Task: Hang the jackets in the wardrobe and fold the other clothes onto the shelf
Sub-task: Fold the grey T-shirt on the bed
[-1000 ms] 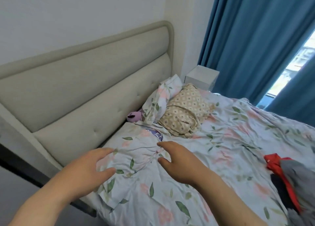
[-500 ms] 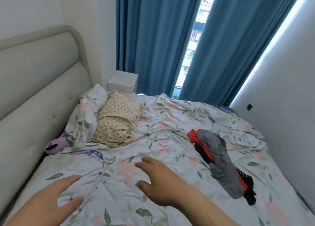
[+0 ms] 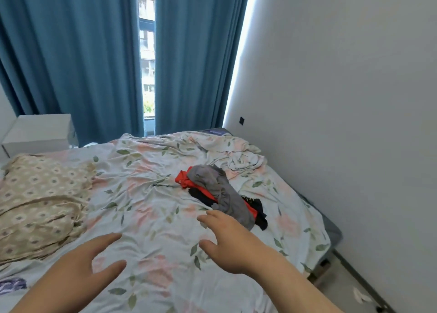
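- The pile of clothes is left bunched on the bed, grey over red and black, so nothing is sorted yet.
- The right hand is held just beside the pile, fingers released and spread, grasping nothing, seemingly ready for a pick-up.
- The left hand is held well apart, likewise released and empty.

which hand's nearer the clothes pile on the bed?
Right. The right hand is just in front of the clothes pile, fingers spread; the left hand is farther back, to its left.
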### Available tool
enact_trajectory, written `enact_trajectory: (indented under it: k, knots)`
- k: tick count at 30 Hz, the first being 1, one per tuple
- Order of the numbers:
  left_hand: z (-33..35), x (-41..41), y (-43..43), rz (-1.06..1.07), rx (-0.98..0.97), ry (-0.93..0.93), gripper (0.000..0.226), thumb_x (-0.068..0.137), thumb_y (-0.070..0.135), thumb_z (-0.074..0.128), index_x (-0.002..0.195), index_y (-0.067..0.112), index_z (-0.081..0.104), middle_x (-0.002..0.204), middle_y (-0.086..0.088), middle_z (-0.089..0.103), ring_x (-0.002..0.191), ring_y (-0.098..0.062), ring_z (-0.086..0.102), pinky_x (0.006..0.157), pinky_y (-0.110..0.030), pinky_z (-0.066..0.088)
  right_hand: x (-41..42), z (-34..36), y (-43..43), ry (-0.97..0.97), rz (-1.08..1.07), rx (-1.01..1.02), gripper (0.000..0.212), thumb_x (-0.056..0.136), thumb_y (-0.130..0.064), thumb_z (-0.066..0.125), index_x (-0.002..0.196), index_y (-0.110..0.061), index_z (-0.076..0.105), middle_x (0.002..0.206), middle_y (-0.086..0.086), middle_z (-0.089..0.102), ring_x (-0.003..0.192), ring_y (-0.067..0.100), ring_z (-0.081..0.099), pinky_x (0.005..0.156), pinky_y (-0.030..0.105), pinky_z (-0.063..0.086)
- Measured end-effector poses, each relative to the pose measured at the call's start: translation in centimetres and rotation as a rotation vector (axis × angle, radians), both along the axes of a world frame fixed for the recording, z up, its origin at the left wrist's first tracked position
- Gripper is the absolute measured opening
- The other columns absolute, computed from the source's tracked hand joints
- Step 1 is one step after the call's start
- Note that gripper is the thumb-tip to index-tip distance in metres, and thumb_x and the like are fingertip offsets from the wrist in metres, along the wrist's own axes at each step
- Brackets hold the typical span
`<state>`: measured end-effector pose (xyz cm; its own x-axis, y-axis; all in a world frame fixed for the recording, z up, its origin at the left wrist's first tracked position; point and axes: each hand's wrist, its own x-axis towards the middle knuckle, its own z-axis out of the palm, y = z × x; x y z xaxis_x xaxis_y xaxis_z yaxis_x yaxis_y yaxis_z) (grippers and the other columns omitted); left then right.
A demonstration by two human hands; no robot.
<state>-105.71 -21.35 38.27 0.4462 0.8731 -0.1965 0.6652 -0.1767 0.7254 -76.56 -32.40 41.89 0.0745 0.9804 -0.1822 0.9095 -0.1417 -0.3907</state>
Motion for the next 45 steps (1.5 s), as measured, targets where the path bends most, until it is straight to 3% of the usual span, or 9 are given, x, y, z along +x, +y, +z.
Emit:
enact_trajectory:
  k: [3, 8, 15, 20, 27, 32, 45]
  knots:
    - [1.1, 6.1, 0.2, -0.113, 0.048, 0.051, 0.043, 0.08, 0.061, 0.065, 0.11, 0.068, 0.035, 0.127, 0.03, 0.041, 0.111, 0.003, 0.04, 0.092, -0.023, 0.035, 4.8, -0.1, -1.9, 0.015, -0.092, -0.002, 0.059, 0.101, -0.043, 0.047, 0.155, -0.033, 0.024, 0.162, -0.011, 0.017, 0.149, 0.012, 0.016, 0.117, 0.036, 0.022]
    - [1.5, 17.0, -0.3, -0.221, 0.117, 0.163, 0.054, 0.087, 0.053, 0.064, 0.137, 0.05, 0.043, 0.144, 0.025, 0.042, 0.131, 0.0, 0.043, 0.099, -0.021, 0.037, 14.0, -0.9, -4.2, 0.021, -0.17, -0.013, 0.062, 0.101, -0.045, 0.046, 0.156, -0.032, 0.022, 0.164, -0.01, 0.014, 0.15, 0.013, 0.013, 0.12, 0.036, 0.022]
    - [-0.4, 30.0, -0.5, -0.244, 0.084, 0.198, 0.053, 0.087, 0.052, 0.064, 0.136, 0.049, 0.044, 0.145, 0.023, 0.044, 0.131, 0.002, 0.042, 0.102, -0.02, 0.036, 27.3, -3.2, -5.3, 0.057, -0.193, -0.065, 0.061, 0.102, -0.044, 0.045, 0.156, -0.03, 0.021, 0.163, -0.01, 0.016, 0.149, 0.012, 0.016, 0.119, 0.032, 0.022]
    - [-1.5, 36.1, -0.8, -0.257, 0.058, 0.244, 0.054, 0.088, 0.05, 0.064, 0.138, 0.045, 0.045, 0.146, 0.021, 0.044, 0.132, 0.0, 0.042, 0.104, -0.022, 0.036, 34.0, -4.3, -5.8, 0.075, -0.205, -0.078, 0.06, 0.102, -0.041, 0.046, 0.156, -0.029, 0.023, 0.158, -0.009, 0.026, 0.144, 0.013, 0.027, 0.115, 0.031, 0.03]
    - [-1.8, 39.5, 0.1, -0.272, 0.069, 0.287, 0.054, 0.088, 0.048, 0.064, 0.139, 0.043, 0.046, 0.144, 0.021, 0.046, 0.13, 0.001, 0.043, 0.099, -0.02, 0.037, 38.4, -5.9, -5.9, 0.072, -0.258, -0.093, 0.049, 0.102, -0.04, 0.045, 0.147, -0.027, 0.034, 0.15, -0.003, 0.035, 0.138, 0.02, 0.032, 0.109, 0.033, 0.034]
    - [-3.5, 39.9, 1.1, -0.278, 0.015, 0.282, 0.054, 0.089, 0.049, 0.063, 0.139, 0.042, 0.047, 0.145, 0.019, 0.046, 0.132, -0.002, 0.043, 0.105, -0.023, 0.036, 38.5, -7.6, -6.1, 0.107, -0.257, -0.151, 0.061, 0.102, -0.042, 0.044, 0.156, -0.029, 0.021, 0.161, -0.008, 0.022, 0.147, 0.015, 0.023, 0.118, 0.031, 0.026]
    - [-13.6, 38.5, 7.5, -0.222, -0.185, 0.192, 0.052, 0.089, 0.046, 0.063, 0.138, 0.039, 0.049, 0.145, 0.017, 0.047, 0.132, -0.004, 0.044, 0.098, -0.02, 0.036, 36.8, -15.2, 0.2, 0.143, -0.298, -0.377, 0.062, 0.102, -0.043, 0.042, 0.158, -0.029, 0.019, 0.162, -0.011, 0.019, 0.145, 0.011, 0.029, 0.116, 0.029, 0.028]
